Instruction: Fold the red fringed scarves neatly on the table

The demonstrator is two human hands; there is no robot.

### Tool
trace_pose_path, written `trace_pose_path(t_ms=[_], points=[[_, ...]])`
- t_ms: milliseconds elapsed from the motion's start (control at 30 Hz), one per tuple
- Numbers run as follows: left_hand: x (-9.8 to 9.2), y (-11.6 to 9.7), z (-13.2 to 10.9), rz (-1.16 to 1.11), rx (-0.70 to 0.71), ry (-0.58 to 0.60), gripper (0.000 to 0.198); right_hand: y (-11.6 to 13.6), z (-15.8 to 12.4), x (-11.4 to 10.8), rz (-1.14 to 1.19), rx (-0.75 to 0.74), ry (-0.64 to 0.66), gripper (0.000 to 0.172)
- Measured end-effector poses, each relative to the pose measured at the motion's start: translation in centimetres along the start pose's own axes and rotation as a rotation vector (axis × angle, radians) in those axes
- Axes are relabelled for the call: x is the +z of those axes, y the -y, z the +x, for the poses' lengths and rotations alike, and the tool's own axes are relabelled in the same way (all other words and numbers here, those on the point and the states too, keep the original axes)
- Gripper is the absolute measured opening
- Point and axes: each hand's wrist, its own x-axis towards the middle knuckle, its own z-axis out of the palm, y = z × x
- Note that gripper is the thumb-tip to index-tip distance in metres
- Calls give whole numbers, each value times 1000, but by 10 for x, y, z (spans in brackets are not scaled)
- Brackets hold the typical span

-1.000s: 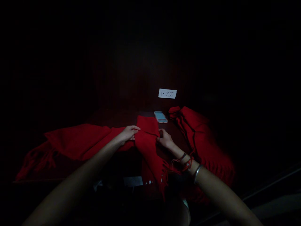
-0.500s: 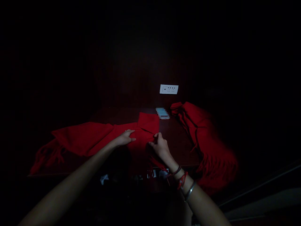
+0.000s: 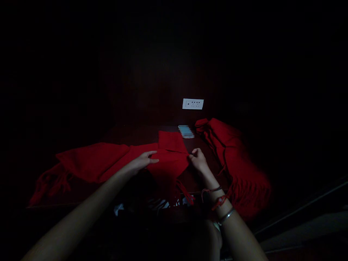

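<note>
A red fringed scarf [image 3: 168, 165] lies across the dark table, with one part crossing over another near the middle. One fringed end hangs over the front edge; another spreads out at the left. My left hand [image 3: 145, 159] rests on the scarf near the crossing, thumb and fingers apart. At the right edge of the crossing, my right hand [image 3: 198, 158] pinches the cloth between thumb and fingers. Bracelets circle my right wrist.
A second red fringed cloth [image 3: 231, 152] lies bunched on the right, its fringe over the table's edge. A phone [image 3: 186, 131] with a blurred screen lies behind the scarf. A white wall socket [image 3: 193, 104] is above it. Pale items [image 3: 119, 209] show below the table's edge. The room is very dark.
My right hand has moved to the right, drawing the pinched edge of the scarf outward, so the cloth at the crossing is wider and flatter. My left hand stays nearly in place.
</note>
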Motion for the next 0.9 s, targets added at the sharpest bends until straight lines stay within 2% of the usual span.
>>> trace_pose_path(t_ms=[100,200,333,433,567,600,667,767,833,900], points=[[16,1,-9,40,-55,54,76,-11,9,-14,152,101,68,23],[25,5,-9,17,-59,70,79,-12,-4,-22,269,123,245,38],[23,8,-8,67,-92,56,76,-7,-26,-38,396,113,565,66],[20,6,-14,52,-106,86,71,-3,-20,-53,351,155,702,63],[21,5,-22,-149,-119,172,69,-1,-6,-60,342,150,750,36],[22,6,-24,-181,-118,194,69,-2,-7,-59,382,146,760,34],[22,7,-26,-214,-112,219,70,-7,-15,-57,513,126,792,45],[20,4,-29,-183,-101,203,75,-16,-30,-55,649,56,860,78],[17,0,-30,-110,-81,199,79,-21,-36,-57,584,-19,865,90],[14,-2,-31,-9,-70,215,78,-20,-36,-63,426,-85,842,91]])
